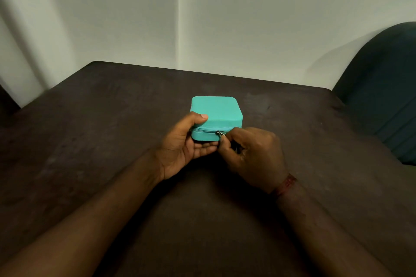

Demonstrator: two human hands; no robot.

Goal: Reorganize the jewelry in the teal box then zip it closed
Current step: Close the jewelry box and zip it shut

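Teal box (216, 113) sits mid-desk (90, 132), lid down. Left hand (186, 144) cups its near corner, right hand (249, 155) has a pinched grip on the zipper pull (219, 134) — a hard yank could snag the zip or slide the box.

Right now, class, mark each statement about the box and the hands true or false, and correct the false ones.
1. The box has its lid down. True.
2. The right hand pinches the zip pull. True.
3. The left hand lies flat on the table, away from the box. False: it holds the box's left side.
4. Jewelry lies on the table. False: none shows.
5. The box is red. False: it is teal.
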